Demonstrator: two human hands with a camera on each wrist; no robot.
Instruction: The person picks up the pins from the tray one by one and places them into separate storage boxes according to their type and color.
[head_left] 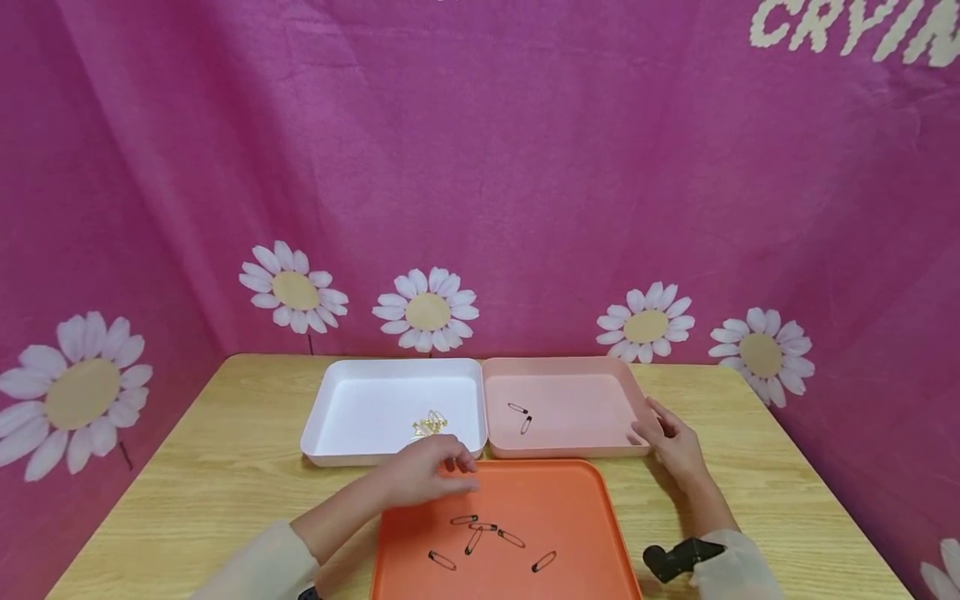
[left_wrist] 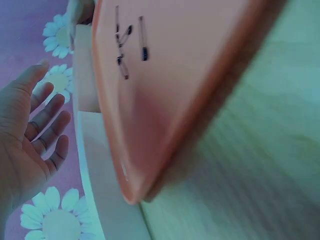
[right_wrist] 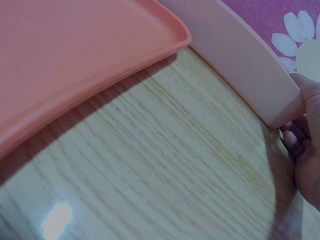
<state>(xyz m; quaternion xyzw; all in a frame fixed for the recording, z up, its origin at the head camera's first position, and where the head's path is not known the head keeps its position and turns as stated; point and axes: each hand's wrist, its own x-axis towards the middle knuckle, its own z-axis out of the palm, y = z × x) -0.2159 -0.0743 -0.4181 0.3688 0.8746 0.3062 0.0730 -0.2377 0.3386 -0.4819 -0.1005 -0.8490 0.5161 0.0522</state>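
My left hand [head_left: 427, 472] hovers over the far left corner of the orange tray [head_left: 577, 500], fingers loosely bent and holding nothing. In the left wrist view the fingers of this left hand [left_wrist: 30, 130] are spread apart. Several black safety pins [head_left: 512, 539] lie scattered on the orange tray. My right hand [head_left: 681, 450] grips the near right corner of the pink tray [head_left: 577, 400], its thumb and fingers about the wall. Two black safety pins [head_left: 527, 425] lie inside that tray. Gold safety pins [head_left: 430, 423] are heaped in the white tray [head_left: 360, 408].
White and pink trays stand side by side at the back of the wooden table [head_left: 165, 492], with the orange tray in front. A pink cloth [head_left: 480, 183] with printed daisies hangs behind. A black device [head_left: 682, 558] is strapped at the right wrist.
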